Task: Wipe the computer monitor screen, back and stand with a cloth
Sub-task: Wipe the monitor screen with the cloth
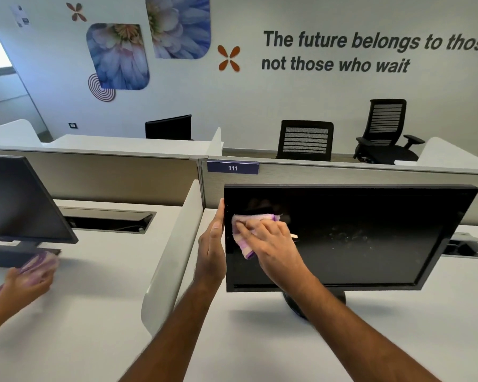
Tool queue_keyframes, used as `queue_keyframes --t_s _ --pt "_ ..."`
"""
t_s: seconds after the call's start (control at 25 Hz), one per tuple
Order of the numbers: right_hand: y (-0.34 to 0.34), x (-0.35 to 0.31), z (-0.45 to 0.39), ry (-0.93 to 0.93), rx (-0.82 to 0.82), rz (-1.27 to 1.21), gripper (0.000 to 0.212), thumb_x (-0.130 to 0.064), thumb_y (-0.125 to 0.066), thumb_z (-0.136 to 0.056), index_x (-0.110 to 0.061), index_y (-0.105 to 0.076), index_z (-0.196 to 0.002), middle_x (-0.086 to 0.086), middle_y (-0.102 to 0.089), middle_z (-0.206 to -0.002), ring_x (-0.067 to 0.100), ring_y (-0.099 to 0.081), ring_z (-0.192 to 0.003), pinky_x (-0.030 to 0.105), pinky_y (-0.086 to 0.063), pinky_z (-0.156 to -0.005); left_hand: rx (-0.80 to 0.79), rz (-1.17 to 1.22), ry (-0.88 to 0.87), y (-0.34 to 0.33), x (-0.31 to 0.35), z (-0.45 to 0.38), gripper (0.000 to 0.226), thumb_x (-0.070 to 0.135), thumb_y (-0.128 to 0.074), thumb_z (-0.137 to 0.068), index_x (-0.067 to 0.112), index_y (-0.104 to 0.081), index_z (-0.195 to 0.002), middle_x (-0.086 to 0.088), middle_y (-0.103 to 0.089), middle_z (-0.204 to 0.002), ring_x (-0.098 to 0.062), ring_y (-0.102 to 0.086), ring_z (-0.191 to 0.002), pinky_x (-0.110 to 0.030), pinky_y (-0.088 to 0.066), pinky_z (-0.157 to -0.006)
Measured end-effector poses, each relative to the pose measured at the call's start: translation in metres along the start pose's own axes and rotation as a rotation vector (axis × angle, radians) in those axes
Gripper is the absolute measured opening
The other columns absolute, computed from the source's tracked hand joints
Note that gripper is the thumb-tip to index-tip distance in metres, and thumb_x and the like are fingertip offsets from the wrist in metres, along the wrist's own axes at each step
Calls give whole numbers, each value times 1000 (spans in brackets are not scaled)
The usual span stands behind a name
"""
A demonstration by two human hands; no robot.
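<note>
**Cloth pressed to the monitor's upper left corner**

The computer monitor [342, 238] stands on a white table [260, 340], its dark screen facing the person and its round black stand [295, 306] partly showing beneath the lower edge. The right hand [271, 241] presses a pink-and-purple striped cloth [242, 230] flat against the left part of the screen, fingers spread over the cloth and lightly bent, holding it to the glass. The left hand [213, 244] lies along the monitor's left edge, fingers straight and together, steadying the frame. Faint smudges show on the screen just right of the cloth.

Behind the monitor runs a low partition bearing a blue label [233, 167] marked 111. A curved white divider [171, 257] separates this table from the next one, where a second monitor [22, 202] stands and another person's hand [25, 282] holds a similar striped cloth, blurred. Two black office chairs [305, 140] stand by the far wall, which carries flower pictures and lettering.
</note>
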State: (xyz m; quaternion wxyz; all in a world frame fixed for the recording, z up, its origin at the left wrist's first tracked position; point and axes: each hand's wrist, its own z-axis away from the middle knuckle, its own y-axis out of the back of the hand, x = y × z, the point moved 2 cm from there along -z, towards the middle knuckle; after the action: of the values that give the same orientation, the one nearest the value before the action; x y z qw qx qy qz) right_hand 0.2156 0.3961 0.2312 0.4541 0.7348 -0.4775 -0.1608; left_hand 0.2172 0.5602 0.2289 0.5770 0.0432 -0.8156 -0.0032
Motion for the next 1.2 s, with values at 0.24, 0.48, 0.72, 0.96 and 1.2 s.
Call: queue_keyframes --t_s 0.24,0.48,0.72,0.96,1.2 --pt "-7 15 30 -12 -26 14 80 -20 -87 -77 -24 -50 -148 0 -55 -140 25 -54 -120 42 -47 -95 -27 -50 -26 -1 4 -1 63 55 -21 -106 32 -26 -165 21 -31 -167 -2 -27 -155 -48 -25 -129" --pt "-4 0 2 -102 59 -64 74 -19 -80 -85 -24 -47 -151 0 -52 -143 26 -52 -123 44 -45 -96 -21 0 -5 3 0 -1 55 40 -22 -111 27 -31 -164 16 -37 -166 -5 -32 -154 -50 -27 -128" --pt "-25 10 39 30 -109 -8 77 -28 -88 -77 -29 -52 -145 -5 -53 -142 24 -52 -125 42 -45 -98 -38 -57 -4 4 1 -1 55 45 -20 -110 35 -30 -164 23 -35 -165 -2 -30 -154 -48 -26 -129" --pt "4 34 24 -101 92 -66 69 -11 -75 -84 -23 -53 -148 -3 -54 -134 22 -52 -118 39 -41 -92 -15 -54 -10 3 0 -1 57 46 -22 -109 32 -31 -164 19 -35 -166 -4 -31 -154 -48 -27 -129" --pt "-19 41 58 15 -91 -48 85 -22 -86 -79 -28 -44 -153 -4 -51 -142 20 -51 -125 39 -45 -98 -31 -111 -3 3 -1 -2 57 49 -21 -108 38 -27 -164 25 -31 -166 0 -29 -154 -47 -26 -129"
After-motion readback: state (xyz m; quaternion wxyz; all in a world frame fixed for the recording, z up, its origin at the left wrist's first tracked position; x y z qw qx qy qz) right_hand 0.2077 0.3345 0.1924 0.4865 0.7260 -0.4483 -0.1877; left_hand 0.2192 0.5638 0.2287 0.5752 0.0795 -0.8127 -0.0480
